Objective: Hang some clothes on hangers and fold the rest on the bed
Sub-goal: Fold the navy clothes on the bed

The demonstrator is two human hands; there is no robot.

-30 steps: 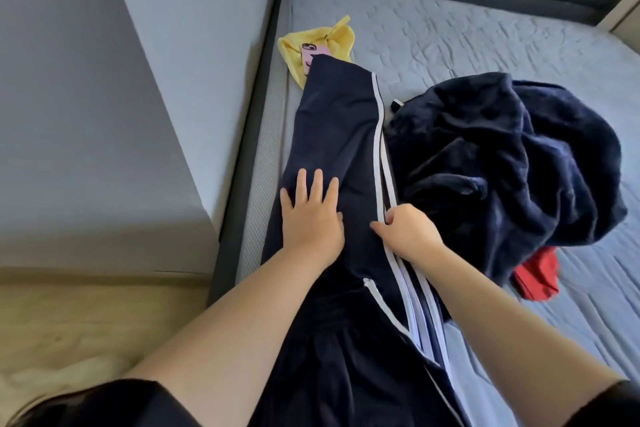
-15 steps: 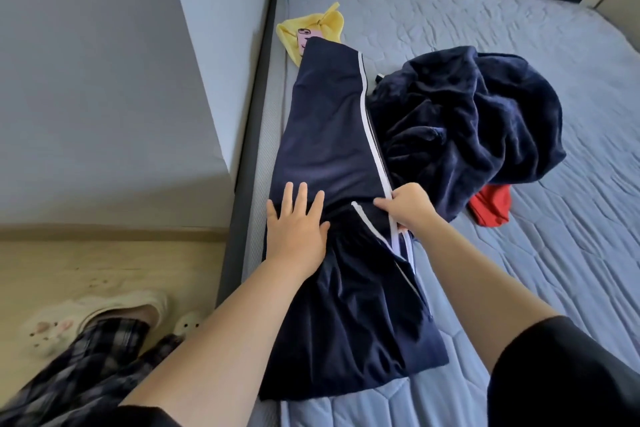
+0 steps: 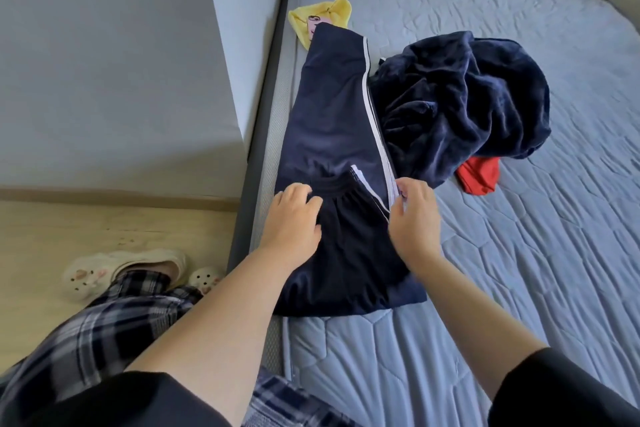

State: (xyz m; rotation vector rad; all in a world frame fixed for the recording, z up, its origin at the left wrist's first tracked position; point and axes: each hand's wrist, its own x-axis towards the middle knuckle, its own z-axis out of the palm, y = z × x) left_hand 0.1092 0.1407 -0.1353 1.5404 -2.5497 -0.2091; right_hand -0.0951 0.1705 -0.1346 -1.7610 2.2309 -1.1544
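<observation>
Two hands are working on one pair of navy track trousers with white side stripes [image 3: 332, 114], which is lying flat along the edge of the grey-blue quilted mattress [image 3: 519, 253], stretching away from the fingers towards the headboard. The near end is lying doubled over, so the gathered elastic waistband is sitting right under both hands. The left hand [image 3: 294, 215] is curling its fingers over that waistband and gripping it. The right hand [image 3: 414, 215] is pinching the white-striped side seam between thumb and fingers.

Just beyond the right hand, one crumpled heap of dark navy fleece clothing [image 3: 460, 104] is lying against the trousers' striped edge, crowding that side. One red garment [image 3: 479, 173] is poking out from under the heap, further to the right of the right hand. Far ahead of the left hand, past the trouser cuffs, one yellow cloth [image 3: 329, 15] is lying with one small pink item [image 3: 314, 22] on it; the cuff is overlapping both.

Left of the left forearm, two cream clogs [image 3: 131, 267] are standing on the pale wooden floor [image 3: 86, 229], below plaid trouser legs [image 3: 104, 333].
</observation>
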